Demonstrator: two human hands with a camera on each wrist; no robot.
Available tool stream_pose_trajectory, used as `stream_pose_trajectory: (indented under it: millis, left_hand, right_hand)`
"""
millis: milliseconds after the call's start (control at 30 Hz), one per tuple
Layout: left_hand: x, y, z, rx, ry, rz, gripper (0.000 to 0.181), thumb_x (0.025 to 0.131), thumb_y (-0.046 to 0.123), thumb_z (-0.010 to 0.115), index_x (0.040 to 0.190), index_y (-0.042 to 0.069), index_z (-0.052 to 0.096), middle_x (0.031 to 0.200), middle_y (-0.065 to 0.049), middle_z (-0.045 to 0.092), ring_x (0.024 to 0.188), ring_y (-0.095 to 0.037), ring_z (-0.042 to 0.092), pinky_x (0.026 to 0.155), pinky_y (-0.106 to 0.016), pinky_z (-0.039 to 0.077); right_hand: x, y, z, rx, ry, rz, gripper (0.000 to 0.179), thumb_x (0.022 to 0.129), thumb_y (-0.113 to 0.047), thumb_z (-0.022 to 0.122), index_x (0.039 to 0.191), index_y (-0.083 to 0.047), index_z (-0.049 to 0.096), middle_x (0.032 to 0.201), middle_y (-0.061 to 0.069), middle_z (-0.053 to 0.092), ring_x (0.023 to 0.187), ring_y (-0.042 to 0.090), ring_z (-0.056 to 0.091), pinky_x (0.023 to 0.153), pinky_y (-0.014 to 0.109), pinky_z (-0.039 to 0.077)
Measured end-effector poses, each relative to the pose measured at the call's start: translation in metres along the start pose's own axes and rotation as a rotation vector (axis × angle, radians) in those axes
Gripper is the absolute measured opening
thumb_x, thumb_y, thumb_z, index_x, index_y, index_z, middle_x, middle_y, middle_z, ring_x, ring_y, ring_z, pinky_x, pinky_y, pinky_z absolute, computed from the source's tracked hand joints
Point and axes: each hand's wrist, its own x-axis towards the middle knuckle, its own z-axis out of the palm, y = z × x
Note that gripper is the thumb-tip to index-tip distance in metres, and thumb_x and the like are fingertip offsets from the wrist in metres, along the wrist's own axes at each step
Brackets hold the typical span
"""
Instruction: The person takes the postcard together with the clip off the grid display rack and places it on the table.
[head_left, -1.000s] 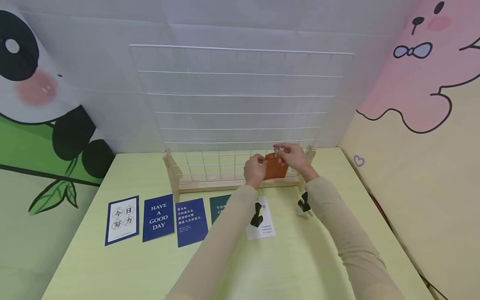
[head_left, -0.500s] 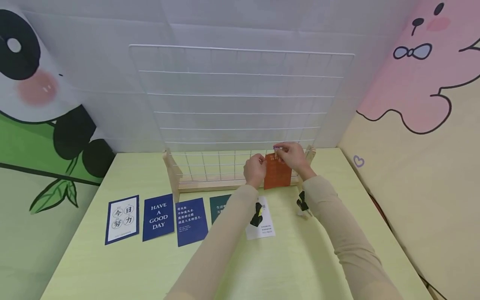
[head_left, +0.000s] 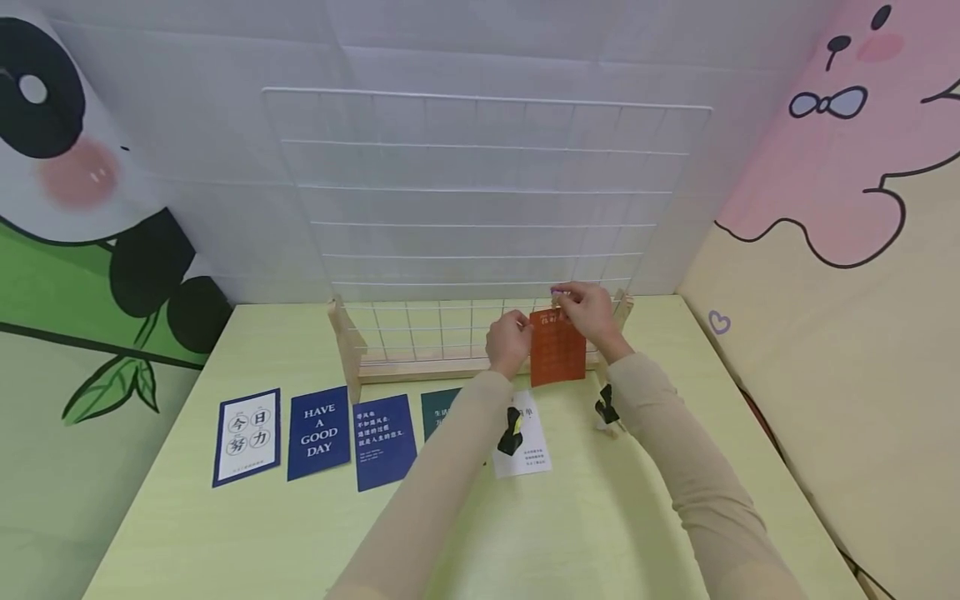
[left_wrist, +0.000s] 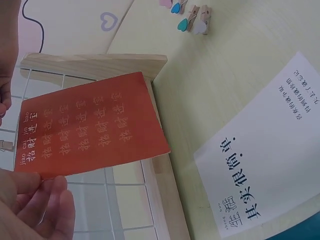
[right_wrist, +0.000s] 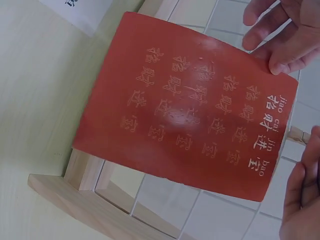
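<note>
My left hand (head_left: pixel 510 342) pinches the left edge of an orange-red card (head_left: pixel 557 350) near its top corner. The card, printed with rows of Chinese characters, stands upright in front of a white wire grid rack (head_left: pixel 420 333). Over the card's top edge, my right hand (head_left: pixel 591 317) pinches a small wooden clothespin with a purple top. Part of that clothespin (right_wrist: pixel 297 134) shows by the fingers in the right wrist view, right at the card's top edge; the rest is hidden. In the left wrist view the card (left_wrist: pixel 90 125) slants in front of the grid's wooden base.
On the table lie a white card with a blue border (head_left: pixel 246 437), two blue cards, a green card (head_left: pixel 437 408) half behind the left sleeve, and a white card (head_left: pixel 531 437). Several heart-topped clothespins (left_wrist: pixel 192 20) sit at the right. Wooden feet (head_left: pixel 345 346) support the rack.
The red card has swung its lower edge down and forward, so more of its face shows. Both hands have stayed nearly in place at its top.
</note>
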Motion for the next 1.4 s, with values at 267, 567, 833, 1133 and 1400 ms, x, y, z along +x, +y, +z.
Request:
stream_pose_trajectory:
  millis: [267,567,833,1133,1400]
  left_hand:
    - [-0.008,-0.014,0.001,-0.104,-0.077,0.008,0.012,0.088,0.017,0.056,0.088,0.006,0.060,0.073,-0.003,0.060,0.062,-0.016,0.056,0.047,-0.025,0.041]
    - [-0.023,-0.040,0.013,-0.316,-0.189,-0.136,0.012,0.086,0.012,0.057,0.090,0.001,0.059,0.075,-0.008,0.062,0.074,-0.027,0.062,0.058,-0.030,0.050]
    - [-0.044,-0.061,0.029,-0.401,-0.251,-0.224,0.010,0.086,0.008,0.056,0.088,-0.001,0.060,0.073,-0.007,0.060,0.065,-0.020,0.060,0.058,-0.030,0.051]
    - [-0.064,-0.070,0.043,-0.367,-0.266,-0.266,0.007,0.083,0.005,0.059,0.082,-0.002,0.061,0.065,-0.008,0.060,0.054,-0.015,0.057,0.046,-0.022,0.047]
    - [-0.073,-0.075,0.052,-0.386,-0.268,-0.313,0.008,0.082,0.004,0.060,0.081,-0.003,0.061,0.062,-0.009,0.060,0.052,-0.017,0.059,0.049,-0.027,0.050]
  right_hand:
    - [-0.004,0.001,-0.007,-0.013,-0.038,-0.028,0.024,0.089,-0.014,0.053,0.109,-0.002,0.061,0.064,0.021,0.057,0.053,0.035,0.050,0.038,0.024,0.034]
    - [-0.018,0.003,-0.022,0.000,-0.145,-0.043,0.026,0.089,-0.011,0.052,0.110,0.003,0.058,0.061,0.023,0.055,0.046,0.019,0.046,0.038,0.022,0.032]
    - [-0.043,-0.002,-0.046,0.008,-0.242,0.000,0.023,0.090,-0.004,0.049,0.107,0.010,0.056,0.058,0.018,0.054,0.053,0.033,0.051,0.048,0.025,0.045]
    - [-0.055,0.044,-0.066,0.036,-0.283,0.114,0.024,0.090,-0.004,0.048,0.109,0.009,0.056,0.058,0.017,0.054,0.049,0.017,0.050,0.047,0.025,0.045]
    - [-0.069,0.079,-0.072,-0.021,-0.387,0.235,0.030,0.091,-0.011,0.048,0.113,0.009,0.052,0.058,0.012,0.054,0.050,0.016,0.050,0.050,0.027,0.047]
